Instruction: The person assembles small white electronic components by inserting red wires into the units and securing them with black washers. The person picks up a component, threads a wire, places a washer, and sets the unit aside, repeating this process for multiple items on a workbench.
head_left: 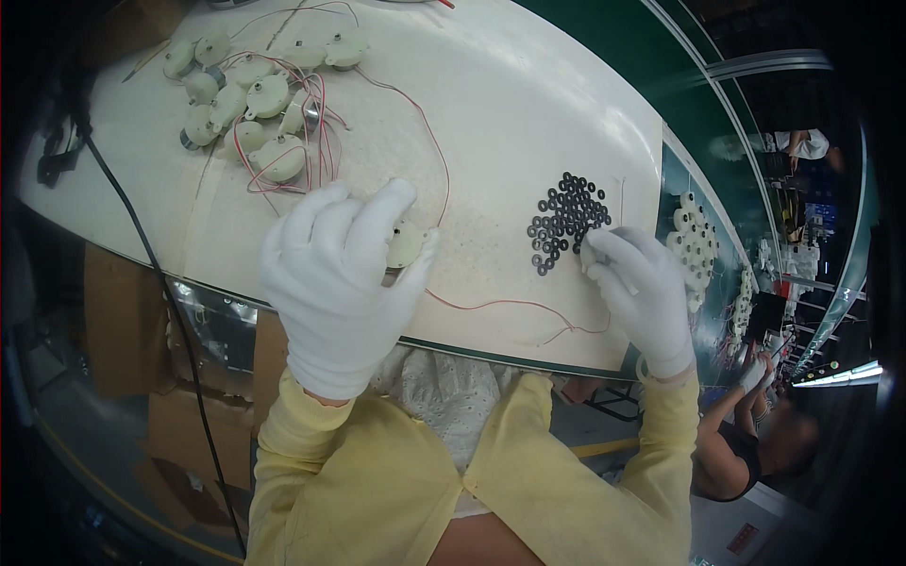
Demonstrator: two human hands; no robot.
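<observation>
Under the left hand [335, 283], a small round cream motor [406, 243] is being gripped, the white-gloved fingers curling around it while it is resting on the white desk [510, 104]. One thin red wire [500, 304] is trailing from that motor toward the right hand [642, 292], and another is looping away up the desk. Beside the right hand's fingertips, a cluster of small black rings [566, 222] is lying flat, too many and too tightly packed to count exactly, perhaps forty. That hand's fingers are pinching together at the edge of the cluster; whether a ring is sitting between them I cannot tell. Beyond the left hand, well apart, a pile of about twelve more cream motors [250, 104] is lying tangled in red wires. Past the right hand, off the desk's edge, a group of small white parts [696, 247] is sitting on a green belt [679, 179], too blurred to count.
</observation>
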